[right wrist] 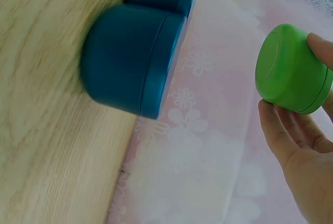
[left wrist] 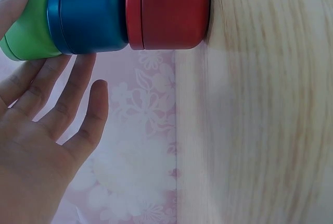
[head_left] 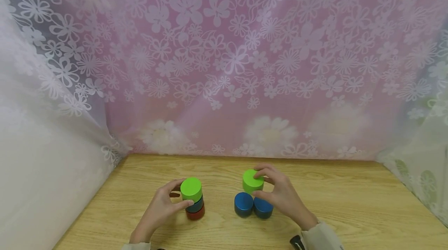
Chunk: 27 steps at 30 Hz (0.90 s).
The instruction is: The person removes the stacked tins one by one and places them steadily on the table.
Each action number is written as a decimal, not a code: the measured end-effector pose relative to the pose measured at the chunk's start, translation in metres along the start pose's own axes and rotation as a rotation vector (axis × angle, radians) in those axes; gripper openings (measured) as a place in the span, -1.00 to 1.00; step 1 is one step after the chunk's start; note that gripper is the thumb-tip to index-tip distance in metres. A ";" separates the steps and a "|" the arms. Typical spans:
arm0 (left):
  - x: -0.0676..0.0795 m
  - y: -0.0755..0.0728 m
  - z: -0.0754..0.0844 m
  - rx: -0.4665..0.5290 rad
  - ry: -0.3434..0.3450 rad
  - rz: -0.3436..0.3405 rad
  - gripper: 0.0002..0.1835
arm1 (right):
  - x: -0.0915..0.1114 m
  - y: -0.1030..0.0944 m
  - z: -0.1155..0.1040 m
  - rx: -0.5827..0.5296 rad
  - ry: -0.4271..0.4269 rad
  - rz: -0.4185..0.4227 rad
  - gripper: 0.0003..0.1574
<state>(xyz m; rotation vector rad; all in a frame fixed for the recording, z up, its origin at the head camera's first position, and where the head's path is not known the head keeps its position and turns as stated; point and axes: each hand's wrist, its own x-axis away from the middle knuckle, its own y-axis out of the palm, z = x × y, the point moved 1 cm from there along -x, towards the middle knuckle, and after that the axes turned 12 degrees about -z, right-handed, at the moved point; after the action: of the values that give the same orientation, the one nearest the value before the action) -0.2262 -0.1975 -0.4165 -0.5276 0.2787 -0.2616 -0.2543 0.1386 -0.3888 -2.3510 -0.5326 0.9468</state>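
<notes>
Left hand (head_left: 162, 203) grips green tin (head_left: 191, 188) atop blue tin (head_left: 197, 205) and red tin (head_left: 195, 214), nearer table's (head_left: 332, 191) left edge than right. Right hand (head_left: 284, 195) grips 2nd green tin (head_left: 252, 182), raised higher than 2 blue tins (head_left: 244, 205).

there is room to pass along the worktop (head_left: 220, 228) between the stack (head_left: 196, 200) and the two blue tins (head_left: 244, 205). those tins crowd together, leaving little room between; a curtain (head_left: 224, 86) bars the far edge.
</notes>
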 end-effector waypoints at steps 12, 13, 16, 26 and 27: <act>0.000 0.000 0.000 -0.001 0.002 0.005 -0.38 | 0.009 -0.007 0.003 0.015 -0.015 -0.006 -0.45; 0.000 0.000 0.000 -0.003 0.002 0.005 -0.38 | 0.010 -0.008 0.003 0.017 -0.015 -0.006 -0.46; 0.000 0.000 0.000 -0.007 -0.003 0.006 -0.38 | 0.012 -0.009 0.004 0.025 -0.006 -0.010 -0.47; 0.000 0.000 -0.001 -0.013 0.004 0.003 -0.38 | 0.020 -0.013 0.008 0.065 -0.006 -0.014 -0.43; 0.000 0.000 -0.001 -0.013 0.004 0.003 -0.38 | 0.020 -0.014 0.008 0.068 -0.005 -0.014 -0.43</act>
<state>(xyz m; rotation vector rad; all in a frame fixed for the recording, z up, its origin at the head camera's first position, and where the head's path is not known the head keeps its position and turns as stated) -0.2264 -0.1982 -0.4167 -0.5394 0.2849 -0.2583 -0.2486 0.1630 -0.3958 -2.2819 -0.5097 0.9499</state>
